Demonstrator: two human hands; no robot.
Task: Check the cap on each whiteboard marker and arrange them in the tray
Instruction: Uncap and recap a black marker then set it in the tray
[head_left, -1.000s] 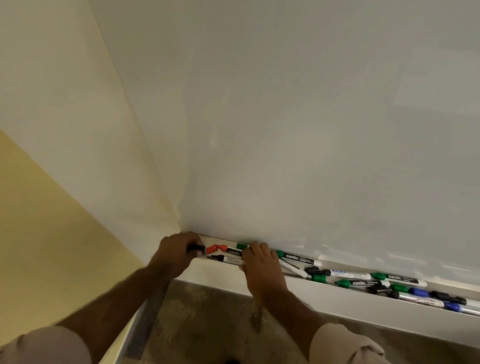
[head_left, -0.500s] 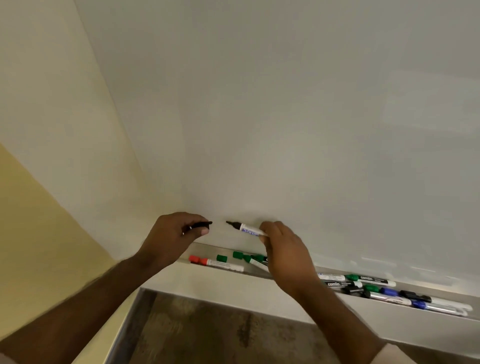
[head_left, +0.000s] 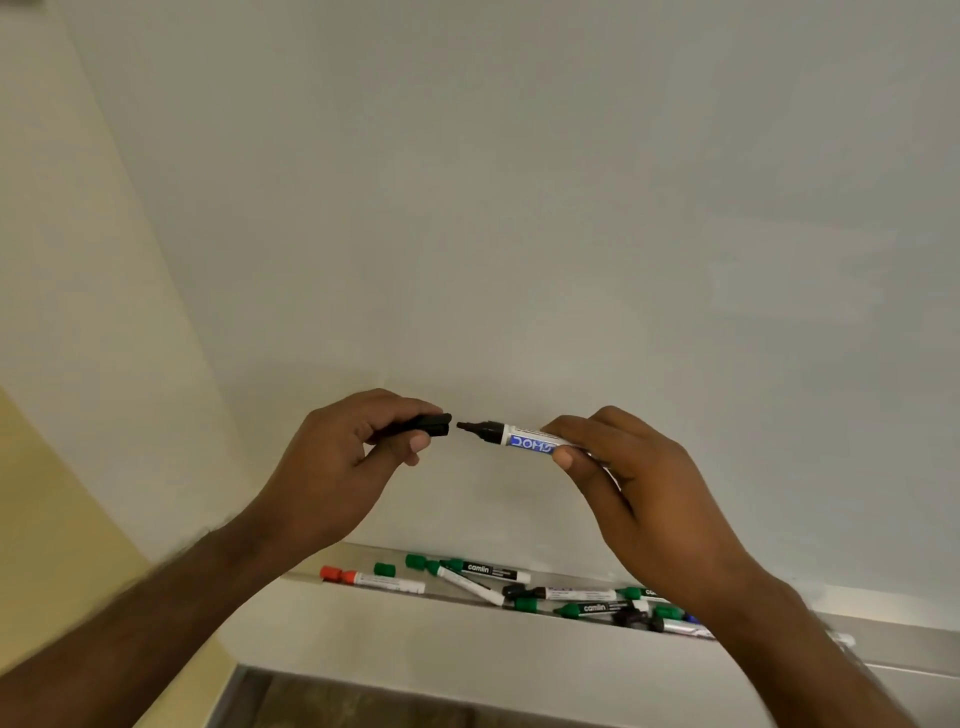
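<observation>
My right hand holds an uncapped black marker with a white barrel and blue lettering, its tip pointing left. My left hand pinches the black cap, whose open end faces the tip across a small gap. Both are raised in front of the whiteboard, above the tray. In the tray lie a red-capped marker, two loose green caps, and several green, black and blue markers in a jumble. My right forearm hides the tray's right part.
The whiteboard fills the upper view. A cream wall meets it at the left. Below the tray a dark mottled floor shows.
Both hands rose from the tray with the black marker and its cap pulled apart. Cap and tip have since come closer together, and the view has tilted so the tray sits lower.
</observation>
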